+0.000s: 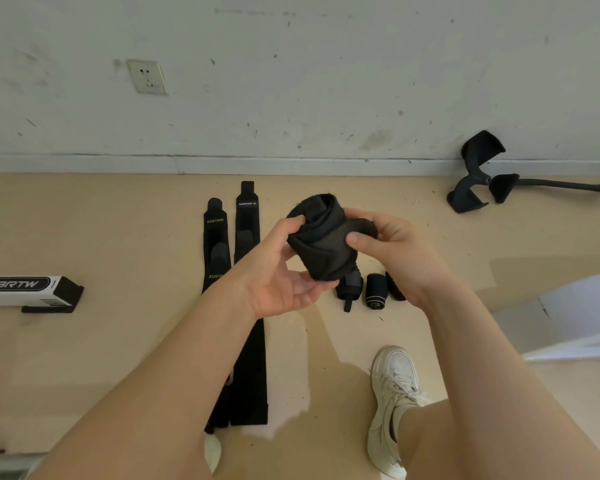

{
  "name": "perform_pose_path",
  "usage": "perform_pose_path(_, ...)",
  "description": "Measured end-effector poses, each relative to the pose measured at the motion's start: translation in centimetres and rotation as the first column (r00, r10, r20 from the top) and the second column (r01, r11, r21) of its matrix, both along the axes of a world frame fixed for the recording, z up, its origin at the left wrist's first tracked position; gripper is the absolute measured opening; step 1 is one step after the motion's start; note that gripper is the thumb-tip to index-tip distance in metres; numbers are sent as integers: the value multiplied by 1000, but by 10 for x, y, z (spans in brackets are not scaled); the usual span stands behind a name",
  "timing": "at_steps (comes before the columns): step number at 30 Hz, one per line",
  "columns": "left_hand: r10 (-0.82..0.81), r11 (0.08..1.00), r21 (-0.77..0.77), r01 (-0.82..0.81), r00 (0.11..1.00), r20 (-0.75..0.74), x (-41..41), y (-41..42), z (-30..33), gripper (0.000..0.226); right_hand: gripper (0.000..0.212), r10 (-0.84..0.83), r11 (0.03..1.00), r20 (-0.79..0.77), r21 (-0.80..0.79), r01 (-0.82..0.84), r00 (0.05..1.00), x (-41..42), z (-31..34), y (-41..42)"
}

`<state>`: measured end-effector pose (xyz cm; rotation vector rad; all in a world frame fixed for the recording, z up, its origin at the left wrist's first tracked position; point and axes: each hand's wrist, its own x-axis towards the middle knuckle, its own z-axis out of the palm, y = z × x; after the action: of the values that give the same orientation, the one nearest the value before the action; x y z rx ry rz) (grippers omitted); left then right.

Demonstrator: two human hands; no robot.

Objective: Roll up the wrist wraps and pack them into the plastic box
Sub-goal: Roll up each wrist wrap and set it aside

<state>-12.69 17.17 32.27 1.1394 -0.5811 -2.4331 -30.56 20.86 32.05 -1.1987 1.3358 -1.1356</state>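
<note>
tan floor (118,237) | two flat black wraps (246,341) side by side, centre | three rolled wraps (374,292) right of them | boxed BRTW carton (21,289) left | black stand (478,174) by wall | white shoe (392,403) near

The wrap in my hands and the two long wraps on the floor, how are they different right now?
The rolled wrap is coiled into a thick bundle; the two flat wraps lie stretched out at full length. The rolled wrap is held off the floor by the left hand and right hand; the flat wraps rest untouched on the floor, side by side. Printed lettering shows on the flat wraps, none on the rolled one. All are black.
</note>
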Motion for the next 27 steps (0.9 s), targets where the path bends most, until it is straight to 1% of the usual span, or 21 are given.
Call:
perform_pose_path(1, -21, 1000, -6, 21, 1000, 14, 2, -1, -1, 55, 14, 10, 1000, 48, 18, -11, 999, 1, -3, -1)
perform_pose_path(2, -38, 999, -10, 38, 999, 26, 3, -3, -2, 55, 15, 11, 999, 66, 29, -13, 998, 1, -6, -2)
perform_pose_path(3, -55, 998, -14, 56, 998, 38, 4, -4, -3, 57, 20, 17, 999, 63, 33, -19, 998, 1, -8, -3)
perform_pose_path(5, -118, 992, -35, 121, 990, 76, 5, -8, -6, 65, 42, 61, 997, 66, 44, -64, 996, -2, -12, -6)
perform_pose_path(6, -159, 985, -49, 165, 982, 100, 6, -9, -7, 70, 51, 117, 991, 92, 62, -122, 989, -5, -13, -8)
perform_pose_path(8, -232, 965, -87, 247, 960, 155, 7, -13, -8, 80, 62, 231, 961, 134, 121, -247, 964, -12, -19, -11)
perform_pose_path(9, -258, 952, -117, 282, 949, 184, 8, -15, -8, 86, 65, 243, 950, 141, 165, -265, 960, -15, -24, -13)
perform_pose_path(11, -254, 927, -211, 311, 932, 260, 5, -21, -10, 91, 64, 173, 946, 139, 254, -204, 975, -19, -34, -17)
perform_pose_path(12, -217, 906, -285, 312, 922, 320, 1, -23, -13, 85, 60, 119, 946, 149, 284, -158, 982, -20, -38, -19)
perform_pose_path(14, -116, 832, -442, 335, 884, 452, -8, -28, -23, 59, 60, 19, 941, 217, 325, -91, 976, -21, -48, -24)
perform_pose_path(15, -80, 804, -485, 344, 870, 486, -13, -30, -28, 48, 64, -29, 937, 264, 342, -66, 964, -21, -53, -27)
perform_pose_path(16, -65, 802, -492, 338, 869, 491, -18, -33, -33, 42, 65, -77, 932, 307, 361, -40, 949, -21, -57, -31)
perform_pose_path(18, -58, 845, -448, 293, 882, 468, -28, -43, -44, 40, 54, -164, 914, 345, 405, 11, 924, -19, -64, -39)
perform_pose_path(19, -44, 872, -415, 259, 887, 460, -33, -49, -48, 41, 49, -191, 903, 340, 428, 29, 921, -18, -65, -46)
perform_pose_path(21, 5, 910, -368, 191, 882, 471, -46, -65, -61, 44, 47, -241, 884, 254, 456, 104, 937, -19, -69, -64)
perform_pose_path(22, 46, 921, -360, 148, 877, 479, -53, -73, -68, 43, 47, -280, 871, 150, 455, 185, 948, -20, -72, -75)
perform_pose_path(23, 97, 932, -350, 91, 869, 485, -61, -81, -76, 42, 46, -328, 854, 1, 428, 296, 945, -21, -77, -86)
perform_pose_path(24, 141, 943, -331, 33, 862, 487, -69, -89, -84, 40, 42, -374, 841, -186, 347, 416, 909, -23, -84, -97)
perform_pose_path(25, 176, 949, -314, -18, 857, 484, -78, -96, -93, 39, 35, -389, 840, -359, 240, 487, 848, -23, -92, -108)
perform_pose_path(26, 209, 949, -311, -57, 852, 479, -87, -102, -103, 39, 26, -375, 853, -473, 161, 497, 798, -23, -100, -118)
perform_pose_path(27, 250, 938, -336, -86, 839, 484, -96, -108, -114, 40, 18, -344, 868, -530, 137, 478, 775, -21, -110, -127)
